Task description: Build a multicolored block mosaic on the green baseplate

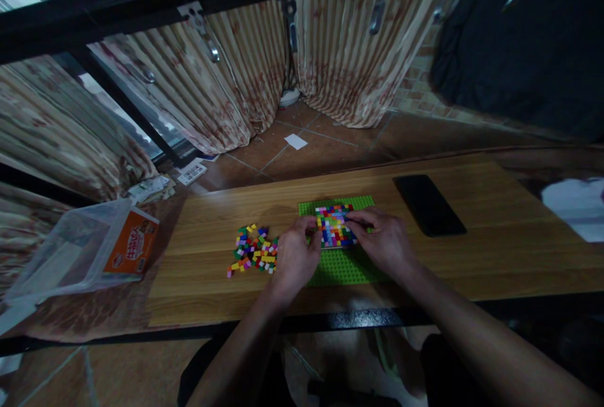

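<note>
A green studded baseplate (346, 267) lies on the wooden table. On its upper part stands a square block of many coloured toy bricks (333, 228). My left hand (298, 253) is at the block's left side, thumb and fingers curled against its edge. From the right, my right hand (383, 237) reaches over the block, its thumb and forefinger pinched close together at the right side. Whether a small brick sits between those fingertips is too small to make out. Left of my left hand lies a loose pile of coloured bricks (255, 250), partly hidden by that hand.
A black tablet-like slab (429, 204) lies on the wooden table (509, 224) to the right. On the left is a clear plastic bin (70, 256) with an orange label. Curtains (245, 73) hang behind, and a white paper (296, 141) lies on the tiled floor.
</note>
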A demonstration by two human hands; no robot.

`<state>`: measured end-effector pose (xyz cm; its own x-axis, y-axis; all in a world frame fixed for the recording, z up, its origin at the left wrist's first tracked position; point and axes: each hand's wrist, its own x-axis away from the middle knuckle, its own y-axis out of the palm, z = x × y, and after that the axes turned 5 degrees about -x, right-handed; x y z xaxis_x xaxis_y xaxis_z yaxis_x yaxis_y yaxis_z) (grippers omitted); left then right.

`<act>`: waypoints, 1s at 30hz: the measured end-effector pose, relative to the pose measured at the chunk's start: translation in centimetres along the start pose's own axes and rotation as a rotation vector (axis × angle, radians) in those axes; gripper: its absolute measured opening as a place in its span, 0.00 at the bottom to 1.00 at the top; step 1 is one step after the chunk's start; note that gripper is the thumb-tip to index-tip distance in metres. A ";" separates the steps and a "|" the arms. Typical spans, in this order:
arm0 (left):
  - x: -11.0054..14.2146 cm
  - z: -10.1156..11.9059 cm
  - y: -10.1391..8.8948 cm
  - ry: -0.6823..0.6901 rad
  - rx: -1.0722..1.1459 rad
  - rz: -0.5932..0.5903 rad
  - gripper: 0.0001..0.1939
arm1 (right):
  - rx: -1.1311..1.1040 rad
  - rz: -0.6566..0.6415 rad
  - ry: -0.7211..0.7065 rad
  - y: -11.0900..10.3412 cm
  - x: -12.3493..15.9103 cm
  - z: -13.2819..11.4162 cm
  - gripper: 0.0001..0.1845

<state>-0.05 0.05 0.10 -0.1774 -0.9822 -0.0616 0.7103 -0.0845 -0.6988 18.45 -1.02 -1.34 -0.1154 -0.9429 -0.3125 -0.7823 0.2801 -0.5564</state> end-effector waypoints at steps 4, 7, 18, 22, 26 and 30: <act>0.1 -0.1 0.0 -0.003 -0.009 -0.007 0.12 | 0.054 0.042 -0.035 0.1 0.1 -0.2 0.10; 0.1 -0.2 0.1 0.008 -0.014 -0.011 0.11 | 0.071 0.052 -0.031 0.2 0.2 -0.2 0.11; 0.1 -0.1 0.0 -0.017 -0.024 -0.025 0.12 | -0.101 0.082 0.179 -0.3 -0.2 -0.2 0.10; 0.1 0.0 0.0 -0.008 -0.021 -0.033 0.12 | -0.253 0.111 0.290 0.0 -0.6 0.4 0.09; 0.1 -0.2 0.0 0.000 -0.011 -0.032 0.12 | -0.420 0.092 0.410 0.2 -0.9 0.4 0.11; 0.1 -0.3 0.1 0.010 -0.013 -0.028 0.12 | -0.495 0.089 0.457 0.4 -0.9 0.3 0.12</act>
<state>-0.18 -0.06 -0.19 -0.2041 -0.9777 -0.0494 0.6962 -0.1096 -0.7094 18.42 0.03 -1.48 -0.3540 -0.9321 0.0766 -0.9334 0.3469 -0.0915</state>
